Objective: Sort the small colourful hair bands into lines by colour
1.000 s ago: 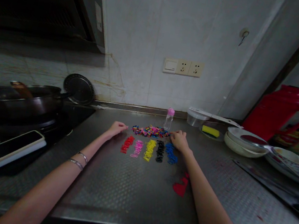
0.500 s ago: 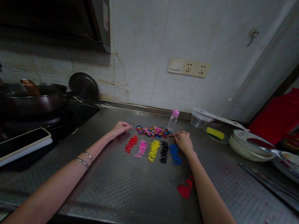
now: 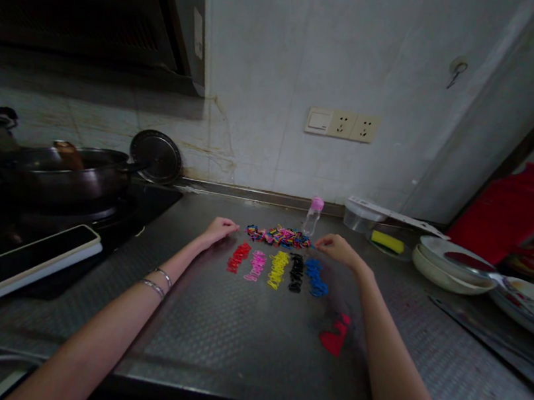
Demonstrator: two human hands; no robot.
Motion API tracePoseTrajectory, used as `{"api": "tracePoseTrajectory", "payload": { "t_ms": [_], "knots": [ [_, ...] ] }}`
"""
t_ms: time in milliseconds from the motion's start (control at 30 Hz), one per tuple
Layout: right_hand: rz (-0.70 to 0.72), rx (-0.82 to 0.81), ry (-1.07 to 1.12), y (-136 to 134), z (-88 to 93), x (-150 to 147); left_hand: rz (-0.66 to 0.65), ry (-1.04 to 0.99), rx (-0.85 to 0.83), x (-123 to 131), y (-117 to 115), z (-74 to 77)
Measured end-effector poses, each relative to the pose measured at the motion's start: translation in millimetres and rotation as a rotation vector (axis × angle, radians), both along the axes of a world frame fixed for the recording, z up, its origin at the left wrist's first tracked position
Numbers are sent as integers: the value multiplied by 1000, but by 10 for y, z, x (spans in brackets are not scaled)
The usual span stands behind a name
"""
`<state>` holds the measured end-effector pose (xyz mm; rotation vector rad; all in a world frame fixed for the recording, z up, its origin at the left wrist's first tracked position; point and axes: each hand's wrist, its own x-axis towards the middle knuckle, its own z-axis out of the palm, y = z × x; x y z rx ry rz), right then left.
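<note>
A mixed heap of small colored rubber bands [image 3: 279, 236] lies across the metal counter. At its left end is my left hand [image 3: 218, 231], thumb and fingers pinched together; whatever they may hold is too small to see. My right hand [image 3: 340, 248] is by the heap's right end, its fingertips also closed in a pinch with contents I cannot make out. Nearer me, separate rows hold red rubber bands [image 3: 238, 257], pink rubber bands [image 3: 256, 266], yellow rubber bands [image 3: 277, 269], black rubber bands [image 3: 296, 272] and blue rubber bands [image 3: 316, 277].
Behind the heap stands a clear bottle with a pink cap [image 3: 313, 216]. A red heart-shaped piece [image 3: 333, 335] lies near my right forearm. Bowls [image 3: 452, 271], a yellow sponge [image 3: 388, 242] and a red jug [image 3: 516, 210] are at right; a pan [image 3: 74, 178] and phone [image 3: 21, 263] at left.
My right hand has shifted right, away from the blue row, to the heap's right end. My left hand stays by the left end. The view has moved slightly.
</note>
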<state>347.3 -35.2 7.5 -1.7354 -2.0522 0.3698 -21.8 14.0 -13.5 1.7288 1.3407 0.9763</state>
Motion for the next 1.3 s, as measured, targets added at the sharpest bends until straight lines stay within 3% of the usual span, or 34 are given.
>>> {"api": "tracePoseTrajectory", "payload": {
  "t_ms": [133,333,467,767,967,1100,1300],
  "knots": [
    [76,-166,74,-23,40,73,5,6,-1,7,-13,12],
    [-97,38,71,-33,-25,69,11,20,15,11,-15,15],
    [-156,71,56,-20,-153,29,10,14,47,1,-5,-11],
    [-154,46,73,-10,-244,28,-10,82,148,81,60,-23],
    [-139,51,70,-8,-253,27,-133,351,241,289,7,73],
    [-129,69,68,-23,-240,17,-39,473,248,392,-69,109],
    [-129,54,83,-28,-232,14,-18,399,246,399,-63,111]
  ]
}}
